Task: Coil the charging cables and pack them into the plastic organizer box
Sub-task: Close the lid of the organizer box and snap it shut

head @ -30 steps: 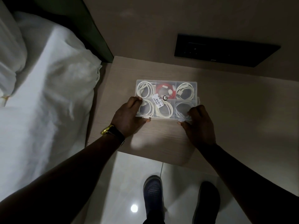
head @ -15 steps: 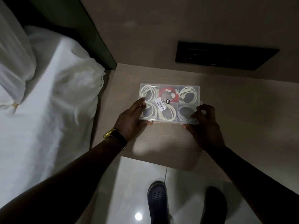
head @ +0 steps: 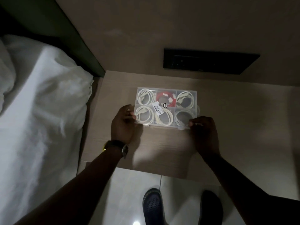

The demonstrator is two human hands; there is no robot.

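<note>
Right hand (head: pixel 203 133) shifted, fingers (head: pixel 192 123) blurred (dim)

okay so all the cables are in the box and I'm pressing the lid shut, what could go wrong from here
1. The right hand pinches the near right corner of the organizer box; a loop of the white coil there may get caught under the lid.
2. The left hand steadies just one end, so the box could slide on the wooden table.

The white sticker (head: pixel 157 108) on the organizer box (head: pixel 186 92) is unreadable.
</note>
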